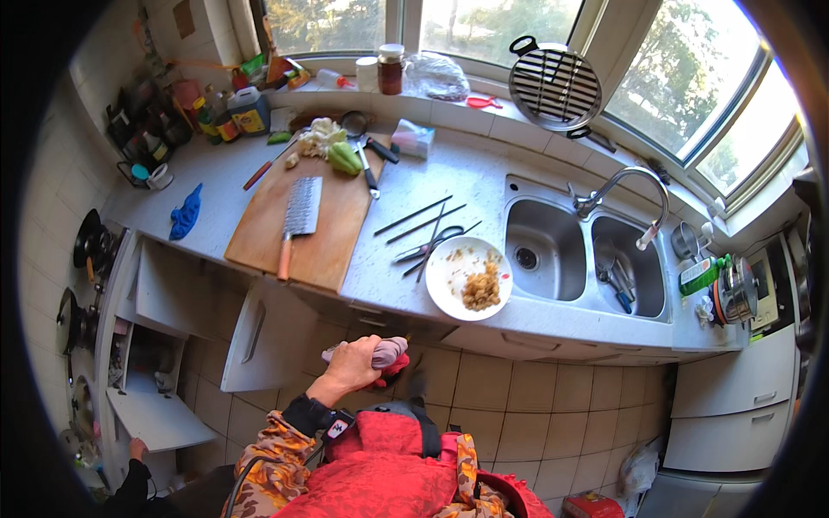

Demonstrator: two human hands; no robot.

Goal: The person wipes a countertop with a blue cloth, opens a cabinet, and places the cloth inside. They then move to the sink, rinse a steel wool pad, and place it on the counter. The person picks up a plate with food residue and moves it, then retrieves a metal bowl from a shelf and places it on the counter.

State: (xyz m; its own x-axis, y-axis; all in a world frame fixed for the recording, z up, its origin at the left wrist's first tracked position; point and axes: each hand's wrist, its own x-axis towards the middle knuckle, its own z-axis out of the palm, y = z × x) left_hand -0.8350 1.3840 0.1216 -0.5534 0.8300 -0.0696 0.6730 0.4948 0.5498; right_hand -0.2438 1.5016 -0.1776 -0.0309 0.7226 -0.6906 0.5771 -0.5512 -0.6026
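Observation:
My left hand (353, 366) is closed around a bunched mauve-grey cloth (388, 353), in front of my body and below the counter edge. Some red fabric (395, 368) shows just under the cloth; I cannot tell whether it is gripped too. My right hand is out of view; only its patterned sleeve (467, 463) shows. Past the cloth, on the counter, stands a white plate (447, 291) with brown crumbly food (482, 289). A cleaver (301, 210) lies on the wooden cutting board (259, 236), near cauliflower (320, 137) and a pale green chayote (344, 158).
Scissors (447, 234) and several dark sticks lie beside the plate. The double sink (589, 259) is to the right. Cabinet doors (269, 343) hang open at left, where another person's hand (138, 448) touches a lowered flap (158, 417). A red box (590, 506) stands on the floor.

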